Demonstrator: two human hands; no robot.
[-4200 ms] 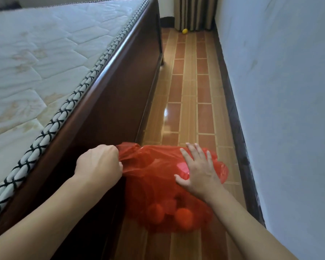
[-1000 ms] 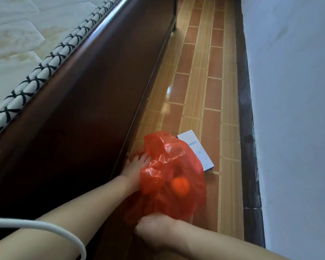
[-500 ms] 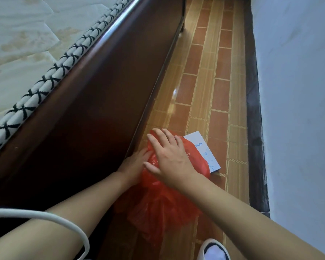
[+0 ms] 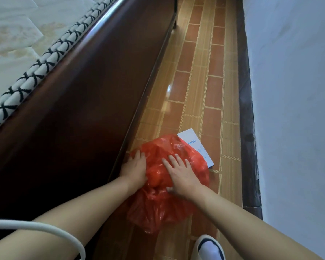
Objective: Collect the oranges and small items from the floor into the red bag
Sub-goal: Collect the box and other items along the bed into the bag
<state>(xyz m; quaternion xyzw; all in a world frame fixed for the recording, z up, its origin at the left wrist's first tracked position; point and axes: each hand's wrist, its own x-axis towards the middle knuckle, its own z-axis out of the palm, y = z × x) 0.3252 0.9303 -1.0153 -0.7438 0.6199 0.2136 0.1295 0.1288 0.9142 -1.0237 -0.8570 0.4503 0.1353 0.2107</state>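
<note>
Grip: both hands lie flat on the red bag (image 4: 163, 186), fingers straight and spread, grasping nothing; the left hand (image 4: 134, 170) presses its bed-side flank, the right hand (image 4: 182, 175) rests on its top
Bag position: on the floor (image 4: 195, 91) just beside the bed frame (image 4: 86, 102), its far edge overlapping a white box (image 4: 197, 145)
Hidden: rounded orange lumps show dimly through the plastic between the hands, their number unclear; the box print is cut to the letters "NKER"; the near part of the box is covered by the bag
Cut off: a white slipper (image 4: 209, 247) at the bottom edge; a white cable (image 4: 45, 229) looping across the lower left
Room: narrow strip of floor between bed and pale wall (image 4: 293, 91), dark skirting (image 4: 248, 128) along the wall
Materials: thin crinkled glossy plastic; shiny brown and tan rectangular tiles; polished dark wood; quilted mattress (image 4: 17, 34) with black-crossed piping
</note>
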